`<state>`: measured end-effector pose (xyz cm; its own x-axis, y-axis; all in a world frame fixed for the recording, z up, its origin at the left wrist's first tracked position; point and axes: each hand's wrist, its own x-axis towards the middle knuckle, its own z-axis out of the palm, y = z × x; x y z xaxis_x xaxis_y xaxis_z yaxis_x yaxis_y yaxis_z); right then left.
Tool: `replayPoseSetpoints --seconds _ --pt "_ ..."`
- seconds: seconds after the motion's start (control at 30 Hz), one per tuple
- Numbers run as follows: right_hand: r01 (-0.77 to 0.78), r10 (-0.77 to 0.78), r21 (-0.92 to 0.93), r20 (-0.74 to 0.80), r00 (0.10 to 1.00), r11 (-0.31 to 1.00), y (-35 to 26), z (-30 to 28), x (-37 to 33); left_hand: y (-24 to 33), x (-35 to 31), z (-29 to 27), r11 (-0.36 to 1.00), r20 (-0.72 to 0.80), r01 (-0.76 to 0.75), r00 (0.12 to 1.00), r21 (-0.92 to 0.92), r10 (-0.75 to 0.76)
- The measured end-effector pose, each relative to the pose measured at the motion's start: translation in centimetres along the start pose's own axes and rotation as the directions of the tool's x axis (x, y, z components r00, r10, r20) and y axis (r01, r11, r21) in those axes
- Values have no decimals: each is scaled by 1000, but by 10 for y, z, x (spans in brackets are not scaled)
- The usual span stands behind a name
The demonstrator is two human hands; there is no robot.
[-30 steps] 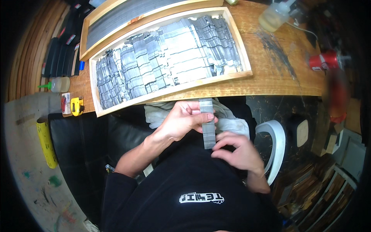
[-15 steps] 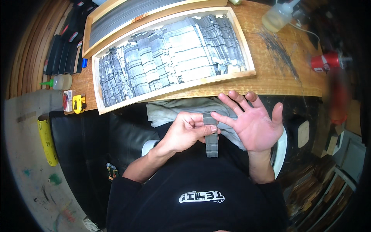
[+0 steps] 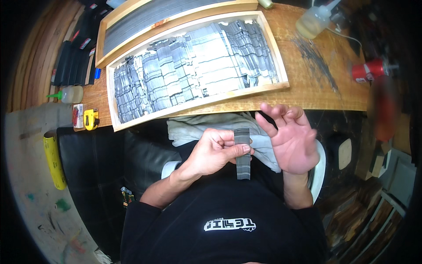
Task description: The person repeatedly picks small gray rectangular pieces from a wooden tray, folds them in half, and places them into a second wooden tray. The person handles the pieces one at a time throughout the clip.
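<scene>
Now the left hand (image 3: 213,152) pinches a narrow grey banded strip (image 3: 242,154) upright over the pale folded cloth (image 3: 193,127), just below the wooden tray of matching grey strips (image 3: 112,99). Right hand (image 3: 292,141) hangs open, empty. One-handed pinch looks thin; the strip could slip into the lap.
</scene>
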<state>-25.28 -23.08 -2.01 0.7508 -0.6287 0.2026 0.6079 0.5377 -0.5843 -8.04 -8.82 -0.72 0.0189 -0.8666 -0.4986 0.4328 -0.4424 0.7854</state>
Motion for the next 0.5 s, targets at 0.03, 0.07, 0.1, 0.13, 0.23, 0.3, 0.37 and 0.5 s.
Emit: replayPoseSetpoints --seconds 0.03,0.07,0.1,0.13,0.23,0.3,0.37,0.5 --pt "-32 33 -16 20 999 999 -2 3 1 4 -1 0 1000 -13 -11 1000 16 11" --pt "-64 66 -32 39 997 997 -6 9 3 6 -1 -1 999 -16 -30 999 30 30" --pt "-96 99 -53 51 994 994 -9 15 2 8 -1 -2 998 -13 -46 999 41 46" --pt "-118 114 62 57 992 991 -10 21 2 9 0 -3 997 -11 -62 998 52 62" --pt "-143 132 212 65 989 967 -5 16 2 10 1 -3 997 -10 -64 998 45 65" --pt "-116 106 269 52 993 956 0 14 4 7 0 -2 998 -11 -61 998 24 62" --pt "-119 110 300 49 993 947 1 14 3 4 0 -3 998 -10 -60 998 6 60" --pt "-145 143 332 30 989 932 1 15 1 3 0 -4 999 8 -48 999 22 48"
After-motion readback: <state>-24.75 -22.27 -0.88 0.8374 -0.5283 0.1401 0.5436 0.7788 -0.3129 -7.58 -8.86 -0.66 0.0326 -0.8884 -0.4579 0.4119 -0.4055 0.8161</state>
